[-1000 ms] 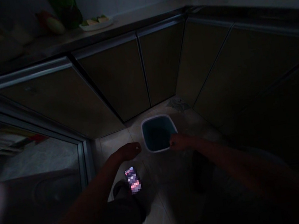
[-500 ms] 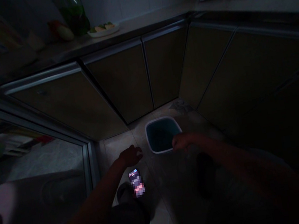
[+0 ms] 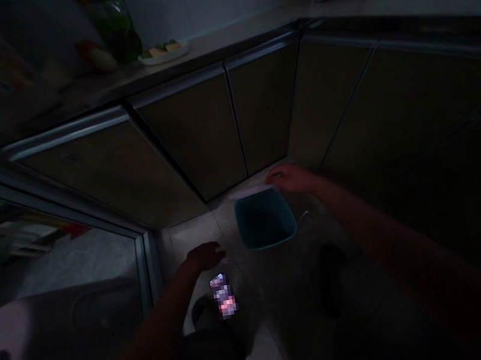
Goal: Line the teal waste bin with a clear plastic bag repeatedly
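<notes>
A teal square bin (image 3: 246, 225) stands on the tiled floor in front of the cabinets. Behind its far edge is a pale rim ring (image 3: 249, 192), off the bin's top and seen nearly edge-on. My right hand (image 3: 289, 179) grips the ring's right end, fingers closed round it. To the left of the bin hovers my left hand (image 3: 206, 256), holding nothing, its thumb and fingers a little apart. A lit phone (image 3: 223, 295) lies below my left hand, near my foot; its screen is blurred.
Cabinet doors (image 3: 196, 132) close off the far and right sides. A plate with food pieces (image 3: 163, 53) and a green bottle (image 3: 113, 26) stand on the counter. At left is a metal-framed glass door (image 3: 141, 262). The room is very dim.
My right hand has moved from the bin's near right corner to its far side, taking the pale rim ring off the bin's top. My left hand has shifted slightly left and down.
</notes>
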{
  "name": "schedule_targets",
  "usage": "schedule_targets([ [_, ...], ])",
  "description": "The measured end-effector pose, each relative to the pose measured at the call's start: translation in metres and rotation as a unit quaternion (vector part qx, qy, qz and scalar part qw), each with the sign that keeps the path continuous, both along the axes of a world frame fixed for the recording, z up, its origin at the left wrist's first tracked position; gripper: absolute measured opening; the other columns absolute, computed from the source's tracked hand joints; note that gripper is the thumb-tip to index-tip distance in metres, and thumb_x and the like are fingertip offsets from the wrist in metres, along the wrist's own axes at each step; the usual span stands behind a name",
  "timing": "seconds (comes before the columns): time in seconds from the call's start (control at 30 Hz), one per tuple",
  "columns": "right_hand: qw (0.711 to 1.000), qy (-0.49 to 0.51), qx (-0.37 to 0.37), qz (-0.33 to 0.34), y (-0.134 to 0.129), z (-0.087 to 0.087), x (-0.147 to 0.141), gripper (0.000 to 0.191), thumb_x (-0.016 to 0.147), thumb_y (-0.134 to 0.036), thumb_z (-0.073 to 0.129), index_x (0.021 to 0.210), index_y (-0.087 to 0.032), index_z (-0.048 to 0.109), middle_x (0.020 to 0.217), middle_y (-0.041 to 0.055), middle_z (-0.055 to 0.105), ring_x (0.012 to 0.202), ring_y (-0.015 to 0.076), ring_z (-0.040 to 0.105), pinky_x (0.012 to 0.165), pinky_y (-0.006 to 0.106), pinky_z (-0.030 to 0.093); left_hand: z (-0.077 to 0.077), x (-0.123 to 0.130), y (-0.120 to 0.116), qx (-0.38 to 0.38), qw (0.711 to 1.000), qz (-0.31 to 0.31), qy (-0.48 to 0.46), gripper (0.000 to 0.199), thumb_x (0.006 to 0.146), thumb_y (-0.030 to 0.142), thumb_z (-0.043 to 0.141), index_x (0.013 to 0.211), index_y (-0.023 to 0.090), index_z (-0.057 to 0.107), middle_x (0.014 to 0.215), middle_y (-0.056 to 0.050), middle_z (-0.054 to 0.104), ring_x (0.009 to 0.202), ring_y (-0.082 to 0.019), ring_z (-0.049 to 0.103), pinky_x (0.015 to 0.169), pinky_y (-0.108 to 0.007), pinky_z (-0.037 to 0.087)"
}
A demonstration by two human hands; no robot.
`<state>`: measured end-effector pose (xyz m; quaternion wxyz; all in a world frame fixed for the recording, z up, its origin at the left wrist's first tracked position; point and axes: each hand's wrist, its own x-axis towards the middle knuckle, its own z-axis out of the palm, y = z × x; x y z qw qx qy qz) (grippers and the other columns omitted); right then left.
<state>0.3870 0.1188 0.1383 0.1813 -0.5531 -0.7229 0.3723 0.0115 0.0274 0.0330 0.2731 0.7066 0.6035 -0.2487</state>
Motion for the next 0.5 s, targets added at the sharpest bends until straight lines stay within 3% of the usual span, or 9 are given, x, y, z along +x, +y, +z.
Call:
schedule_targets([
  [0.1,0.989,-0.028,0.141,-0.03,0.009,-0.006,0.001,0.033,0.101,-0.028,0.063,0.129,-0.022,0.079,0.137,0.0108,0.073,0.13,0.0233,0.067,0.114,0.037,0.051,-0.004,-0.003,0.0,0.008,1.0,0.001,-0.009,0.073,0.103,0.059,0.044,0.159,0.014,0.058,0.168,-0.018,0.052,0.155,-0.036,0.05,0.125,-0.046,0.04],
  [0.17,0.982,-0.058,0.172,-0.051,0.012,-0.011,0.001,0.048,0.099,-0.028,0.066,0.146,-0.024,0.071,0.157,0.0126,0.059,0.146,0.0255,0.057,0.123,0.039,0.045,-0.005,-0.004,-0.001,0.01,1.0,-0.002,-0.018,0.071,0.103,0.056,0.044,0.157,0.013,0.059,0.166,-0.018,0.054,0.153,-0.035,0.053,0.125,-0.045,0.041],
  [0.33,0.981,-0.131,0.112,-0.089,0.016,-0.018,0.0,0.081,0.1,-0.037,0.066,0.174,-0.031,0.035,0.183,0.0146,0.018,0.152,0.0357,0.051,0.124,0.049,0.044,-0.004,-0.007,-0.006,0.005,0.998,-0.021,-0.052,0.061,0.103,0.049,0.047,0.153,0.019,0.064,0.161,-0.013,0.061,0.147,-0.029,0.06,0.122,-0.038,0.044],
  [0.5,0.975,-0.181,0.065,-0.107,0.021,-0.019,0.0,0.093,0.1,-0.042,0.064,0.179,-0.032,0.016,0.183,0.0169,0.013,0.15,0.0393,0.052,0.121,0.052,0.046,-0.006,-0.008,-0.008,0.007,0.998,-0.022,-0.066,0.058,0.102,0.048,0.051,0.148,0.019,0.068,0.16,-0.015,0.062,0.147,-0.031,0.06,0.121,-0.041,0.045],
])
